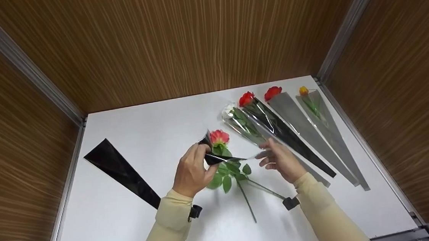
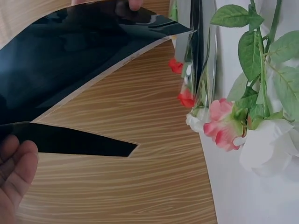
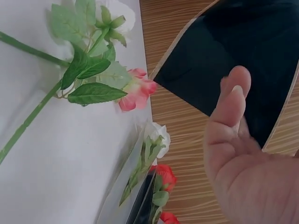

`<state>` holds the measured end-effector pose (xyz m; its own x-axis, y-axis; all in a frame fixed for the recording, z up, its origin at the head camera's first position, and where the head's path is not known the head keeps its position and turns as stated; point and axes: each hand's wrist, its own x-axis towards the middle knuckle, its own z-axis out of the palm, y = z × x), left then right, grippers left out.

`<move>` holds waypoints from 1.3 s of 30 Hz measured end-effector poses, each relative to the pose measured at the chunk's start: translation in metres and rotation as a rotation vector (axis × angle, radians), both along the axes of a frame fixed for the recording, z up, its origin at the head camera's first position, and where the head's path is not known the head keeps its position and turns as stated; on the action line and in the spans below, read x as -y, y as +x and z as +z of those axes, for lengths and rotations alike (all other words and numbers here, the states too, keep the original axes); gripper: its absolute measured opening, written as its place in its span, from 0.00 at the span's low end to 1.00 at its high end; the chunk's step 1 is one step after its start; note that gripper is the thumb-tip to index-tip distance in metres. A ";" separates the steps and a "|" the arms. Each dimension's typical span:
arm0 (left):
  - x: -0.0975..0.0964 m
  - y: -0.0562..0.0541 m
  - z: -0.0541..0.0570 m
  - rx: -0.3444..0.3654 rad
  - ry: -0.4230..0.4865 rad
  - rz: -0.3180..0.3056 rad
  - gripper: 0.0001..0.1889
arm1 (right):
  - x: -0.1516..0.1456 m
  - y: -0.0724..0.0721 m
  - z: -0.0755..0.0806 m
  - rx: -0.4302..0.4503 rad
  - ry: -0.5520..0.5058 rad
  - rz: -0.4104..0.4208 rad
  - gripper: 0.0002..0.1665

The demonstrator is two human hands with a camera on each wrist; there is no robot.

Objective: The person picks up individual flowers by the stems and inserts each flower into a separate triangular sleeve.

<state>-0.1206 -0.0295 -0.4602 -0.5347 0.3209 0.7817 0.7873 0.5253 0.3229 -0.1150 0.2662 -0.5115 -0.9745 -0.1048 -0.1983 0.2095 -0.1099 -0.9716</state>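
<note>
My left hand [image 1: 195, 172] grips a black film flower sleeve [image 1: 217, 158] with a pale see-through edge, held up over the middle of the table. A narrower black end [image 2: 88, 141] of it sticks out past the left fingers. My right hand [image 1: 282, 162] has thumb and fingers at the film's far edge, the film running between them in the head view. Below lies a pink flower [image 1: 219, 137] with green leaves [image 1: 227, 183] and stems. Beside it in the left wrist view is a white flower [image 2: 266, 145], hidden by hand and film in the head view.
On the right of the white table [image 1: 130, 121] lie several wrapped flowers: a white one [image 1: 230, 111], two red ones [image 1: 246, 99] and a yellow one [image 1: 303, 90]. Another black sleeve [image 1: 126, 173] lies on the left. Wood-grain walls [image 1: 193, 41] enclose the back and sides.
</note>
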 end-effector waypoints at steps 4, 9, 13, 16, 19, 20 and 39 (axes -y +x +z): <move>0.001 -0.001 0.000 -0.007 -0.015 0.018 0.18 | 0.000 -0.001 -0.005 -0.030 0.016 -0.057 0.13; 0.006 -0.005 -0.004 -0.017 -0.023 0.077 0.24 | -0.002 -0.001 -0.004 -0.051 0.041 -0.136 0.16; 0.011 -0.009 -0.009 -0.024 -0.008 0.116 0.27 | -0.005 0.000 -0.001 -0.056 0.052 -0.145 0.27; 0.014 -0.010 -0.011 -0.031 -0.019 0.141 0.27 | -0.006 0.001 0.000 -0.072 0.041 -0.137 0.20; 0.017 -0.011 -0.014 -0.040 -0.045 0.174 0.27 | -0.007 0.002 0.001 -0.091 0.017 -0.140 0.09; 0.018 -0.011 -0.014 -0.045 -0.051 0.184 0.27 | -0.007 0.003 0.001 -0.095 0.008 -0.144 0.08; 0.041 -0.016 -0.026 -0.047 -0.085 0.271 0.21 | -0.013 0.005 0.006 -0.165 0.043 -0.197 0.10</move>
<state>-0.1367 -0.0708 -0.4857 -0.5736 0.2363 0.7843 0.6274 0.7423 0.2352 -0.1105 0.2789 -0.5060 -0.9948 0.0956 -0.0354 0.0268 -0.0904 -0.9955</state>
